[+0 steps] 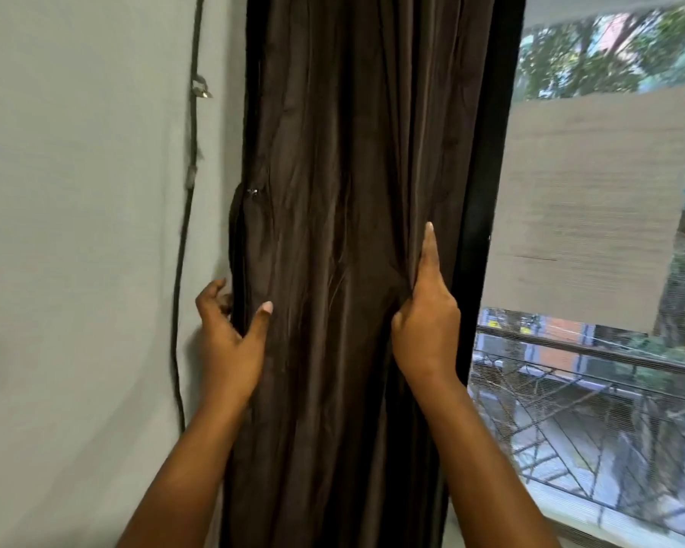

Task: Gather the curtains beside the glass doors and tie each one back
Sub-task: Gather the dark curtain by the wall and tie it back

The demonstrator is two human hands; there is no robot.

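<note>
One view only, head-worn, so no overlap with a second camera could be noted. The scene was seen from the person's head, faced forward and slightly down, wide-angle, with straight edges bowed toward the borders. The camera was held close: the curtain (349, 247) filled the centre from top edge to bottom edge. Both forearms were seen entering from the near bottom edge, left hand (230, 330) and right hand (426, 314) mid-frame. The wall (76, 231) was taken in on the left, the glass door (594, 270) and the balcony railing (594, 355) far right.
</note>
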